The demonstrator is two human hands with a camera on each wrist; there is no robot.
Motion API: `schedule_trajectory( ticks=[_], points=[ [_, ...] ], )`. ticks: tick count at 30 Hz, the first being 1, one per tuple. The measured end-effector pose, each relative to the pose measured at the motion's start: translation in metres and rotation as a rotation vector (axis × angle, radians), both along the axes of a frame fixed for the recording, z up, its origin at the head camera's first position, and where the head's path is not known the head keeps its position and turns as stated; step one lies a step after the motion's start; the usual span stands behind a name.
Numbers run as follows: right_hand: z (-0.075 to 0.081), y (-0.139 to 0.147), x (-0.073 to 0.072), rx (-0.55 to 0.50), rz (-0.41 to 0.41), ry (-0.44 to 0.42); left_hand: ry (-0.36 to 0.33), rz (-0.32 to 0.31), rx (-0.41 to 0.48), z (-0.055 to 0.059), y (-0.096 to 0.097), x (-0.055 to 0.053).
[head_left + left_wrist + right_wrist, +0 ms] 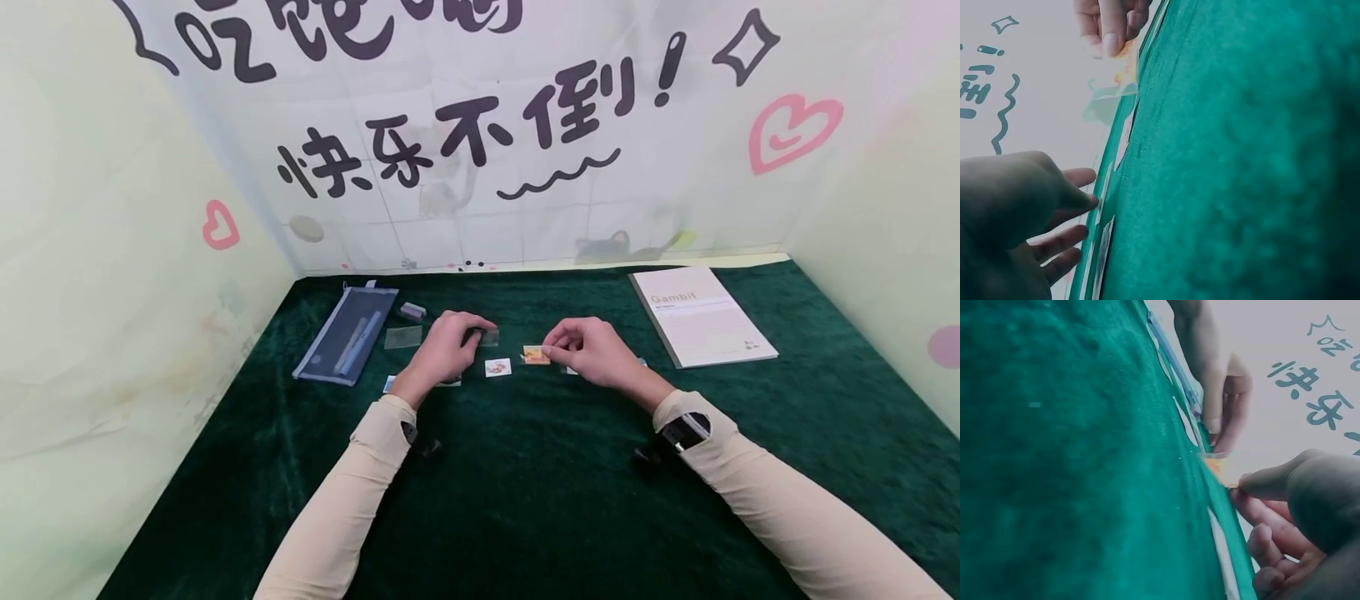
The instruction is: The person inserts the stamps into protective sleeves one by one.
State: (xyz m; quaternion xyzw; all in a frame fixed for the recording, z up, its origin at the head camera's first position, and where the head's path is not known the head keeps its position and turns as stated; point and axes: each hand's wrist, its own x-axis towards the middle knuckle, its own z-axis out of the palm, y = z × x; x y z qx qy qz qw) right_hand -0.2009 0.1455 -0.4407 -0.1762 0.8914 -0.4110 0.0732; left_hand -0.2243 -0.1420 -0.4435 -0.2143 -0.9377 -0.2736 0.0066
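My right hand [592, 354] pinches a small orange picture card [534, 356], stamp-sized, by its right edge between thumb and index finger. A translucent strip shows at the card's far end in the left wrist view. My left hand [447, 346] hovers low over the cloth with fingers spread loosely, fingertips right at a clear plastic sleeve [491, 338]. Between the hands a small white picture card [498, 367] lies flat. Other small cards are partly hidden under my left wrist, with a blue one [388, 384] showing, and below my right hand.
A dark green cloth [525, 492] covers the table. To the left are a blue zip pouch [318, 364] with pens inside, an eraser-like block [412, 312] and another clear sleeve [403, 337]. A white notebook [708, 321] lies back right. Printed fabric walls enclose the table.
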Motion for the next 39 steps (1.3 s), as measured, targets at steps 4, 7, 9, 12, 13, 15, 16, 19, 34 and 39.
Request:
schedule_trajectory(
  ticks=[4, 7, 9, 12, 13, 15, 16, 19, 34, 39],
  points=[
    [0.003, 0.0, -0.007, 0.037, 0.034, -0.023, 0.004, -0.014, -0.056, 0.0, -0.001, 0.0],
    [0.004, 0.0, -0.011, 0.069, 0.056, -0.048, 0.006, -0.003, -0.069, 0.0, -0.001, 0.0],
    [0.007, 0.0, -0.012, 0.078, 0.061, -0.07, -0.001, 0.006, -0.062, -0.001, -0.002, 0.001],
    [0.014, -0.001, -0.011, 0.085, 0.069, -0.1, -0.012, 0.019, -0.035, -0.001, -0.003, 0.001],
    [0.016, -0.001, -0.01, 0.087, 0.074, -0.113, -0.015, 0.022, -0.026, -0.001, -0.003, 0.001],
    [0.019, -0.002, -0.01, 0.099, 0.09, -0.128, -0.021, 0.03, -0.006, -0.001, -0.004, 0.001],
    [0.019, -0.003, -0.01, 0.107, 0.098, -0.135, -0.026, 0.036, 0.006, -0.001, -0.004, 0.0],
    [0.023, -0.005, -0.011, 0.131, 0.115, -0.147, -0.041, 0.055, 0.042, -0.002, -0.004, -0.001],
    [0.021, -0.012, -0.008, 0.257, 0.13, -0.076, 0.045, 0.045, 0.235, 0.0, -0.001, -0.005],
    [0.016, -0.018, -0.006, 0.265, 0.104, -0.051, 0.047, 0.042, 0.294, 0.001, -0.001, -0.004]
  ],
)
